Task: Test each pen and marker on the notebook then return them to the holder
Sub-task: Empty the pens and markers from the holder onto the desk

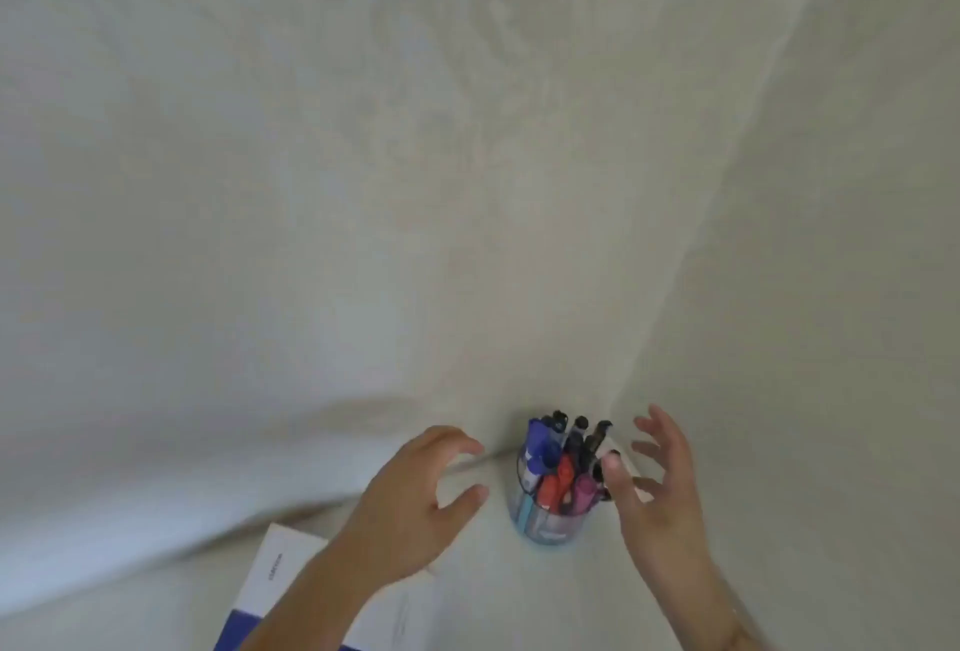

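Observation:
A clear round holder (550,520) stands on a pale surface, packed with several pens and markers (563,463) in blue, red, pink and black. My left hand (415,505) hovers just left of the holder, fingers loosely curved and holding nothing. My right hand (660,484) is just right of it with fingers spread, its thumb close to the pens' tops; I cannot tell if it touches them. A white and blue notebook (280,593) lies at the bottom left, partly under my left forearm.
A pale cream cloth or wall (467,183) with a faint pattern and soft folds fills the view behind the holder. The same pale surface (519,598) extends below the holder between my forearms.

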The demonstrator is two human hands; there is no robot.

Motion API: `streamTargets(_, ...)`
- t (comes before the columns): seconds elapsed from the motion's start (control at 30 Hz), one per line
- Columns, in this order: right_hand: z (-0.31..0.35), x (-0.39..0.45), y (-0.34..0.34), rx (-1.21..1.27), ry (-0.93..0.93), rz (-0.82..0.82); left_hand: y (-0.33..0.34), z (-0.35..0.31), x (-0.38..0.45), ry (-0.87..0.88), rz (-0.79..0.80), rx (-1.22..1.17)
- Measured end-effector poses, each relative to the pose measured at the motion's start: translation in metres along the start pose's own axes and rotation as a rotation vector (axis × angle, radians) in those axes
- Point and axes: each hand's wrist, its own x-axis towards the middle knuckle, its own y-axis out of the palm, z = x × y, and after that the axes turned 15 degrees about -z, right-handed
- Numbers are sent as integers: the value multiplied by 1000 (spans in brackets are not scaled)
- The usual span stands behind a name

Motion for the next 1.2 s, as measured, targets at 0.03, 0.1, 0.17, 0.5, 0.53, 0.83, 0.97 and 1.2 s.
streamTargets(0.03, -16, -4, 4, 19, 23, 10, 10, 19, -2, 16, 11, -31)
streamTargets(0.1, -54, -13, 18, 3, 67, 97, 23, 56, -9, 0, 30, -21)
streamTargets(0.17, -84, -18, 33, 47, 74, 207, 28, 92, -20, 14, 48, 31)
streamTargets(0.5, -142, -27, 71, 40, -61, 146, 71, 129, -55, 518, 70, 396)
streamTargets(0.53, -139, -28, 71, 33, -91, 123, 77, 123, -59, 510, 57, 431)
streamTargets(0.83, -137, -36, 59, 83, -193, 198, 88, 61, -20, -211, 371, 130)
streamTargets(0.97, -128, -43, 51, 189, -283, 280, 112, 51, -19, -67, -63, -612)
streamTargets(1.2, -126, -35, 37, 422, -186, 355, 127, 68, -24, -240, -292, -1005)
